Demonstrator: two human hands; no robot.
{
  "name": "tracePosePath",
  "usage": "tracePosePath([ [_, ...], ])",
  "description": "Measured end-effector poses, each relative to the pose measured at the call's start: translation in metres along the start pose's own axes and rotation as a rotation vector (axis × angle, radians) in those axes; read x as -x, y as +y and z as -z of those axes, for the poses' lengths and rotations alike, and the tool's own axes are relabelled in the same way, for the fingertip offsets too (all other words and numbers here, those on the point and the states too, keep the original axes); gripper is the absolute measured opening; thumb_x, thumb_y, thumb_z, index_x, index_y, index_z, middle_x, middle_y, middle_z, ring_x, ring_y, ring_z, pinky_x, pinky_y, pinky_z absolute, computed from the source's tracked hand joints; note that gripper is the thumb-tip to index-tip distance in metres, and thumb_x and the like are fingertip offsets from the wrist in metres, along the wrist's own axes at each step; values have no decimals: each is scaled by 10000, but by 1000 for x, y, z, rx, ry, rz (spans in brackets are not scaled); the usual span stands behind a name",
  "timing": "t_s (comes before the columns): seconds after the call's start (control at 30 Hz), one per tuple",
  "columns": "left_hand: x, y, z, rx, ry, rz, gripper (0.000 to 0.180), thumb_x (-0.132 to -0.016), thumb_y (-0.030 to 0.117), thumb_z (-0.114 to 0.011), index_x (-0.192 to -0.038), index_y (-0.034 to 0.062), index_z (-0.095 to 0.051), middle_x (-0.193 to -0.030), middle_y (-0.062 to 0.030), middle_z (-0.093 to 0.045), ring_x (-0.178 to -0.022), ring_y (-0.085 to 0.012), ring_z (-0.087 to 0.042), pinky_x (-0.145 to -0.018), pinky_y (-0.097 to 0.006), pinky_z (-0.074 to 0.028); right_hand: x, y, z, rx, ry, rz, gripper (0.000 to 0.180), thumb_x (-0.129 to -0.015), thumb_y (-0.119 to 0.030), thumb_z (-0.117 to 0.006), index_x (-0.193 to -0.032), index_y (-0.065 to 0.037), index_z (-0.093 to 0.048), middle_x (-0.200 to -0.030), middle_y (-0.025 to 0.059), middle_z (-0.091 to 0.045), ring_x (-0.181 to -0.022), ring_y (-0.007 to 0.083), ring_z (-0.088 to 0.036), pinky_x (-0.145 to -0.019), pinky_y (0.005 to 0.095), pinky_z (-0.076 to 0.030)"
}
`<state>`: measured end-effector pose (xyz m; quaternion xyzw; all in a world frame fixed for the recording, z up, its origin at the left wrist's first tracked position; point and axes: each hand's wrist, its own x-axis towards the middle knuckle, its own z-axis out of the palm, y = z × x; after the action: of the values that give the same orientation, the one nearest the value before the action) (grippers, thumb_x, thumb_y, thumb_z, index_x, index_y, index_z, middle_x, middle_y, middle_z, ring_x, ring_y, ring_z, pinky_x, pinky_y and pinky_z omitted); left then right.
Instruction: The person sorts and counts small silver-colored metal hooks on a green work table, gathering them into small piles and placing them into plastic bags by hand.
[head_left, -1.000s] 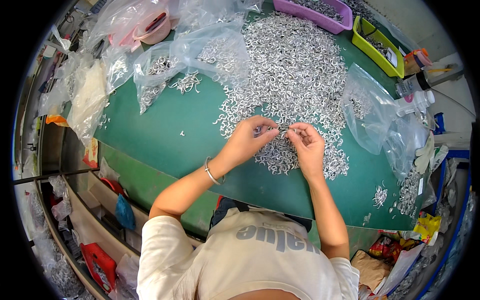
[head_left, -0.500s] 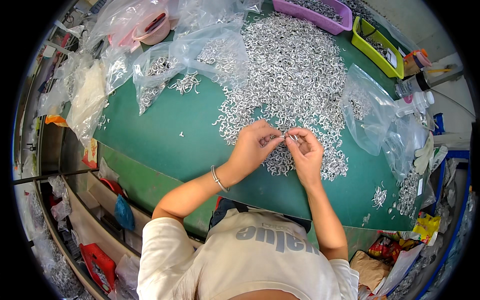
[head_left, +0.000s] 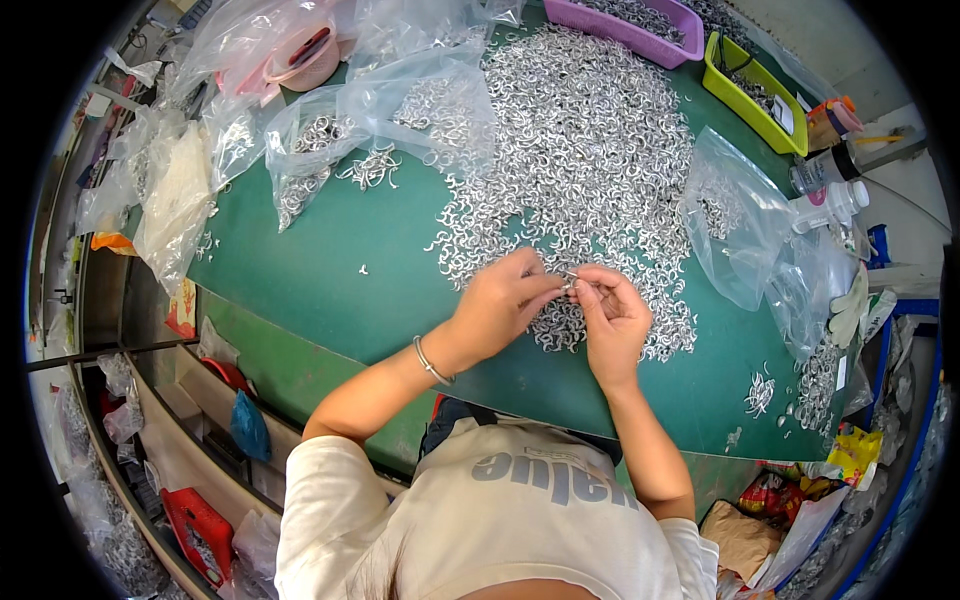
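My left hand [head_left: 507,303] and my right hand [head_left: 612,309] meet fingertip to fingertip over the near part of a large pile of small curved silvery metal pieces [head_left: 590,130]. Thumb and fingers of both hands are pinched together on small curved metal pieces; fingers partly cover them, so how they sit together cannot be made out. Between the fingertips a thin bright bit [head_left: 571,275] shows. A bangle [head_left: 432,362] circles my left wrist. The pile spreads over the green tabletop [head_left: 330,310] from under my hands to the far edge.
Clear plastic bags with metal pieces [head_left: 310,150] lie at the far left, near a pink basket [head_left: 305,66]. A purple tray [head_left: 640,30] and a yellow-green tray [head_left: 755,98] stand far right. An empty-looking clear bag [head_left: 735,220] and a bottle [head_left: 830,206] lie right.
Both hands have shifted slightly toward me, still joined at the fingertips. My left hand has turned a little, and the bit between the fingers sits at another angle.
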<state>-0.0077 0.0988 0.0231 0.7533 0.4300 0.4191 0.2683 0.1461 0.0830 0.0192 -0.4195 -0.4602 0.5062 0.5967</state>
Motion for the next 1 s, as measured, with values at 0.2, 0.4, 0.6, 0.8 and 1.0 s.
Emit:
tracePosePath([
  [0.2,-1,6,5,-32,-73,52,138,-756,39,-694,-891,60,-670,-766,-96,-539,-654,-281,-577,-557,-373,-459,-4,11,15,-401,41,-259,166,-899,-5,-584,-1061,18,-607,-1034,117,-631,-805,121,-604,-731,245,-509],
  [0.4,-3,-8,7,-309,22,135,174,-781,47,-685,-951,48,-652,-790,-112,-556,-650,-278,-581,-567,-367,-462,-7,10,19,-618,154,-556,266,-914,-77,-582,-1163,10,-551,-978,107,-632,-799,154,-599,-753,280,-509],
  [0.6,3,-15,10,-309,-40,192,270,-786,80,-685,-1048,63,-619,-833,-115,-555,-655,-297,-575,-587,-384,-465,-3,9,39,-793,67,-628,173,-960,-183,-521,-1006,-26,-578,-860,70,-596,-797,168,-582,-702,294,-489],
  [0.8,8,-11,6,-336,-189,116,235,-790,108,-681,-1014,61,-628,-840,-114,-531,-755,-300,-572,-641,-391,-471,-1,5,60,-583,-114,-715,206,-968,-205,-514,-892,-34,-598,-696,33,-535,-595,133,-485,-533,267,-393],
  [1.0,11,-21,10,-487,-166,108,173,-800,91,-656,-967,47,-635,-825,-111,-521,-767,-306,-560,-657,-401,-466,-12,1,58,-4,-144,-549,230,-960,-177,-524,-1009,16,-640,-731,46,-603,-609,146,-541,-540,276,-417],
])
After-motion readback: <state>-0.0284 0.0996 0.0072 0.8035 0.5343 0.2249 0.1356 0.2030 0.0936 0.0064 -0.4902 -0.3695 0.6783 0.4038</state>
